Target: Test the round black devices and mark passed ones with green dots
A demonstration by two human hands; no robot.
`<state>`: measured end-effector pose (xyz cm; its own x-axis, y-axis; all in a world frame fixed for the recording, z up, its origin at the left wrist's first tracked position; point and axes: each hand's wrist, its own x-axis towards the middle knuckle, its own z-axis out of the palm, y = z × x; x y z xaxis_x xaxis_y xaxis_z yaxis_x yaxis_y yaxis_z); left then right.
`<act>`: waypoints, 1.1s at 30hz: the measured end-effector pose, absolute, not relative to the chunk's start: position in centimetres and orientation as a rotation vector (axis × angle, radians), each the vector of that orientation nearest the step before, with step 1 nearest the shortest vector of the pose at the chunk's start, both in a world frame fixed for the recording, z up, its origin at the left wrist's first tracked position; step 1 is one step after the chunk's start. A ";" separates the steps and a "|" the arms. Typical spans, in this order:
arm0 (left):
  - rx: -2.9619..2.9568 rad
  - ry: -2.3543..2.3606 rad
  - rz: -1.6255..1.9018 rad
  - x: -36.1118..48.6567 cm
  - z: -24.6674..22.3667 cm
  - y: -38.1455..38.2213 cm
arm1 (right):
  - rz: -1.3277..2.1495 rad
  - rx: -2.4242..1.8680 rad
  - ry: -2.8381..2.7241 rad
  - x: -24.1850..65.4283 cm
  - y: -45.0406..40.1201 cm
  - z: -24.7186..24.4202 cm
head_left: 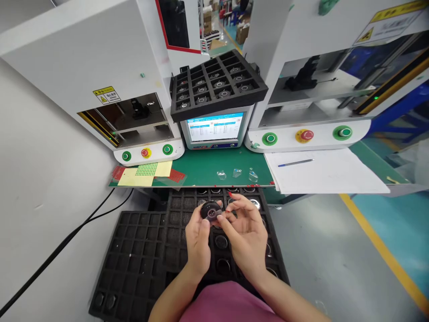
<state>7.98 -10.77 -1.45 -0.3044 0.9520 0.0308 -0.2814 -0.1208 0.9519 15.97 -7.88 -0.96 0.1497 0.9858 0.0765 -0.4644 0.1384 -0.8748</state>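
Observation:
A round black watch case (208, 208), with a ringed, lens-like centre facing up, is held over the foam trays. My left hand (198, 241) grips it by the left and lower edge, thumb in front and fingers behind. At the case's right edge, the thumb and a finger of my right hand (246, 232) are pinched together. What sits between them is too small to make out. Small red marks show at the right fingertips. Below my hands, a black foam tray (177, 219) carries several round watch cases (221, 242) in its pockets.
Another foam tray (134, 250) lies left. A loaded tray (219, 85) rests above a monitor (216, 127), between two white machines with buttons (167, 149). On the green bench (201, 165) lie clear film pieces (237, 173), sticker sheets (144, 172), paper (328, 172) and a pen (295, 163).

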 end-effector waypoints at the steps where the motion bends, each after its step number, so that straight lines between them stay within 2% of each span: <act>1: 0.882 1.158 1.602 8.0 -1.4 -10.8 | 1.229 -0.828 -0.803 16.0 -7.8 -1.0; 9: 0.857 1.390 1.560 8.2 -1.2 -10.4 | 1.236 -0.883 -0.791 15.7 -7.8 -1.3; 16: 0.836 1.452 1.512 7.2 -1.6 -10.4 | 1.042 -1.038 -0.839 15.8 -6.1 -3.0; 21: 1.036 1.839 1.295 1.9 -7.4 -12.9 | 0.936 -1.129 -0.806 19.4 -5.3 -5.9; 26: 1.196 2.012 1.097 -1.6 -14.0 -17.8 | 0.979 -1.241 -0.826 22.3 -7.4 -8.8; 33: 1.643 2.087 0.883 -1.4 -16.7 -23.1 | 1.000 -1.297 -0.762 23.2 -9.2 -9.8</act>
<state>-1.37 -23.11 -16.71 -0.2729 0.9558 0.1092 0.7442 0.1378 0.6536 23.20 -9.20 -9.78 0.4029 0.9117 -0.0799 -0.1648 -0.0136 -0.9862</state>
